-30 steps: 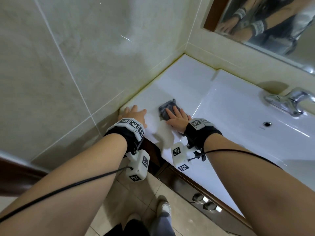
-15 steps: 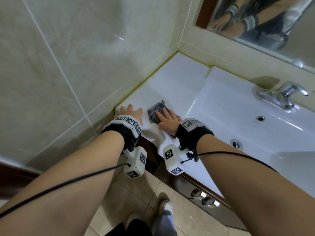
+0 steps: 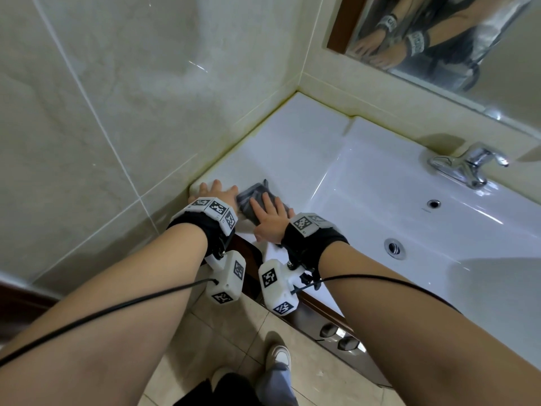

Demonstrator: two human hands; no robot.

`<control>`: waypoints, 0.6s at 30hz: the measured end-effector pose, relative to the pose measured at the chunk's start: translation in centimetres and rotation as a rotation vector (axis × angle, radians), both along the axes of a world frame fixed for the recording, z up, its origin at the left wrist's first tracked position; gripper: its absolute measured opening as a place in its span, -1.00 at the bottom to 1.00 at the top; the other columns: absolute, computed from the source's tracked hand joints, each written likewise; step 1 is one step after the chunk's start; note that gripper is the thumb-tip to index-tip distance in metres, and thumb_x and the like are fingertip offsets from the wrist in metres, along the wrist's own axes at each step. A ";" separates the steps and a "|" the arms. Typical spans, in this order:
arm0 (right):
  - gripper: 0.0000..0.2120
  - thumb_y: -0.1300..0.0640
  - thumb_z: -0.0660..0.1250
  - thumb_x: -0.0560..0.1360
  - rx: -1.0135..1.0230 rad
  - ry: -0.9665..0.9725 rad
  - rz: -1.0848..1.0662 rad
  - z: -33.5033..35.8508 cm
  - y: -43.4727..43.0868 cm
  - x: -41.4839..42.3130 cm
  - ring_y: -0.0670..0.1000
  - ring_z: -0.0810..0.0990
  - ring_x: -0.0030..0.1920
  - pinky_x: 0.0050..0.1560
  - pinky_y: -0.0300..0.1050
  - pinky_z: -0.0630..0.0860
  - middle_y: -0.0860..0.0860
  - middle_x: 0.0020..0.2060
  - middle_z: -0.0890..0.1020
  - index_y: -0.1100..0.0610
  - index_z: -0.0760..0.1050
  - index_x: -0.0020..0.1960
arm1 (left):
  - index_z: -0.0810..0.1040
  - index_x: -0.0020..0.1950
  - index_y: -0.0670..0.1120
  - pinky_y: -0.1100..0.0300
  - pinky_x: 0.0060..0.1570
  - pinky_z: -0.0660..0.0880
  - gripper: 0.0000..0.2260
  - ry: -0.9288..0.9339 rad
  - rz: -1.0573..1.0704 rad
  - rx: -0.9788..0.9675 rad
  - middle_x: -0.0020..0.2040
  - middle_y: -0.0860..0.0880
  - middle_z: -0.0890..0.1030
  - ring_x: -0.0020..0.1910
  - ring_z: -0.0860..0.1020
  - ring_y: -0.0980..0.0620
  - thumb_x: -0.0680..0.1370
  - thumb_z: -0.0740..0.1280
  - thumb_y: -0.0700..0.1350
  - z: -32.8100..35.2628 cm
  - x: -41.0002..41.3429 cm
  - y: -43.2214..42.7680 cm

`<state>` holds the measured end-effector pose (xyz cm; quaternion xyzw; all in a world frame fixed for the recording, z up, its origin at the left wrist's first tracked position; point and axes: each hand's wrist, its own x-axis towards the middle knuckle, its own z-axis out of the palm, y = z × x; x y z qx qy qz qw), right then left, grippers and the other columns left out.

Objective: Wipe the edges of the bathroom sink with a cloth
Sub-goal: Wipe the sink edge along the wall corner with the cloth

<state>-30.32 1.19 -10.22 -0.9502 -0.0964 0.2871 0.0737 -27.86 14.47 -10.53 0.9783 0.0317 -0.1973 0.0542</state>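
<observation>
Cloth (image 3: 249, 200) on sink (image 3: 292, 148) ledge, spread fingers (image 3: 265, 201) of right hand (image 3: 270, 221) atop; left hand (image 3: 217, 193) flat

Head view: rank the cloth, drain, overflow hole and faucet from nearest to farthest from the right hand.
1. Cloth: pressed under the right hand on the left ledge of the sink.
2. Drain: low in the sink, to the hand's right.
3. Overflow hole: farther right, on the sink's back wall.
4. Faucet: on the back rim, farthest.
</observation>
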 end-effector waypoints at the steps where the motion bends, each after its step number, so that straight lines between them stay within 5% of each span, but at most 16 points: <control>1: -0.28 0.09 0.17 0.50 0.008 -0.008 0.011 -0.1 -0.2 0.0 0.10 -0.26 0.50 0.45 0.11 -0.25 -0.01 0.52 -0.21 -0.10 -0.19 0.50 | 0.28 0.34 0.00 -0.13 0.32 0.29 -0.61 0.000 0.000 0.002 0.32 -0.18 0.26 0.32 0.24 -0.27 0.53 0.24 -0.02 -0.1 0.0 0.1; 10: -0.35 0.29 0.07 0.50 0.080 -0.065 0.010 1.5 -3.9 1.2 0.08 -0.09 0.51 0.47 -0.09 -0.12 -0.01 0.53 -0.08 -0.09 -0.03 0.50 | 0.25 0.44 -0.04 -0.16 0.34 0.30 -0.55 0.088 -0.041 0.086 0.40 -0.19 0.27 0.37 0.28 -0.24 0.55 0.18 -0.07 0.7 0.1 -0.5; 18: -0.44 0.41 0.09 0.49 0.297 -0.071 -0.144 3.7 -7.2 3.8 0.13 0.26 0.42 0.30 -0.26 0.14 0.09 0.44 0.28 0.07 0.25 0.44 | 0.28 0.47 -0.09 -0.09 0.39 0.29 -0.56 0.083 -0.095 0.090 0.48 -0.16 0.24 0.43 0.29 -0.18 0.59 0.19 -0.07 3.1 2.2 -3.1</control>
